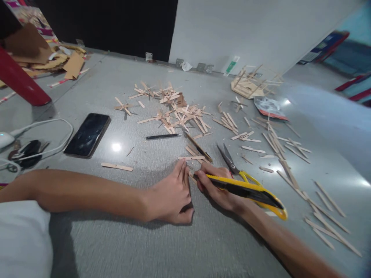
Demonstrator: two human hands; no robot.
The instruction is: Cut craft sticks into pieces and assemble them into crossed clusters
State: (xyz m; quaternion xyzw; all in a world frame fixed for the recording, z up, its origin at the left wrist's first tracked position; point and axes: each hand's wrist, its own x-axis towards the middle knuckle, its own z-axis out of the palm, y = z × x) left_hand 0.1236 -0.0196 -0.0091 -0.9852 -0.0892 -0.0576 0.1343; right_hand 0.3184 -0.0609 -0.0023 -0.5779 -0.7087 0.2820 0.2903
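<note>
My right hand [216,185] grips a yellow and black utility knife [243,189] like a pen, its front end pointing left toward my other hand. My left hand [174,195] is closed on the tabletop, fingertips pinched together on a small wooden craft stick [191,176] lying between the two hands; the fingers partly hide it. Just beyond the left fingertips lies another craft stick [193,158]. Scissors [228,159] with yellow handles lie past my right hand, partly covered by the knife. A second, narrow cutter-like tool [199,147] rests on sticks nearby.
A heap of craft sticks [185,112] spreads across the middle, with more scattered at right. A black pen [163,136], a phone [87,135] and a white cable [68,123] lie leftward. A stick-built frame [249,87] stands at the back, near a plastic packet [271,108].
</note>
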